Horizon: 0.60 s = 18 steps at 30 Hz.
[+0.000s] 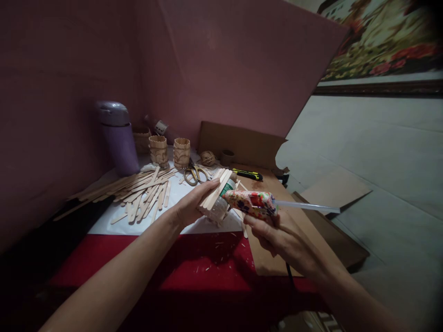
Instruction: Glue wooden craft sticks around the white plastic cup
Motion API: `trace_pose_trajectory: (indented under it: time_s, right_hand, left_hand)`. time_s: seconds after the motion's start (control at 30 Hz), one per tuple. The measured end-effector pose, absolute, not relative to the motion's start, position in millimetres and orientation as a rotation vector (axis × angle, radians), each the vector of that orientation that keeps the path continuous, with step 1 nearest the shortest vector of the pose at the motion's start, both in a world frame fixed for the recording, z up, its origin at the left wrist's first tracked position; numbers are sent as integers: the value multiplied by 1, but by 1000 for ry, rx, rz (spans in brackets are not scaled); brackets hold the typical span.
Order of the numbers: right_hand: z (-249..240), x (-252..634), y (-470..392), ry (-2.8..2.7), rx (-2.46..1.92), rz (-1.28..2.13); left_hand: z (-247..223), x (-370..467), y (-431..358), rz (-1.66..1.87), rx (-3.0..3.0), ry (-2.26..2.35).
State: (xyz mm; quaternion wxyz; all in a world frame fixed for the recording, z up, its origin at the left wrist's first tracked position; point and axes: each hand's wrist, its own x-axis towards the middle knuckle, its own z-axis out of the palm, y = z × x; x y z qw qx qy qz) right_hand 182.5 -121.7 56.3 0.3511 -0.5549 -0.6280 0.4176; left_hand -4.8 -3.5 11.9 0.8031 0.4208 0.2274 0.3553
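Observation:
My left hand (194, 203) is closed around a clear plastic bottle (217, 213) with a green label. Several wooden craft sticks (218, 188) lie side by side along the bottle, and my thumb rests on them. In my right hand (272, 233) is a glue gun (252, 203) with a flowery pattern, gripped by its handle. A long translucent glue stick (308, 206) sticks out of its back end. The gun's nozzle points left at the bottle, close to the label; whether it touches cannot be seen.
Loose craft sticks (148, 193) lie heaped on white paper at left. Behind stand a purple flask (119, 138), stick-covered cups (182, 153), scissors (195, 175), a twine ball (207, 158) and a yellow-black cutter (248, 174). Cardboard (277, 249) covers the right side of the red cloth (166, 263).

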Motion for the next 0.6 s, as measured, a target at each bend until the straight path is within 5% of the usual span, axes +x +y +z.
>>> trace_pose_trajectory:
  time_s: [0.6]
  right_hand:
    - [54, 187, -122, -1599, -1457, 1073]
  left_hand:
    - [5, -4, -1, 779, 946, 432]
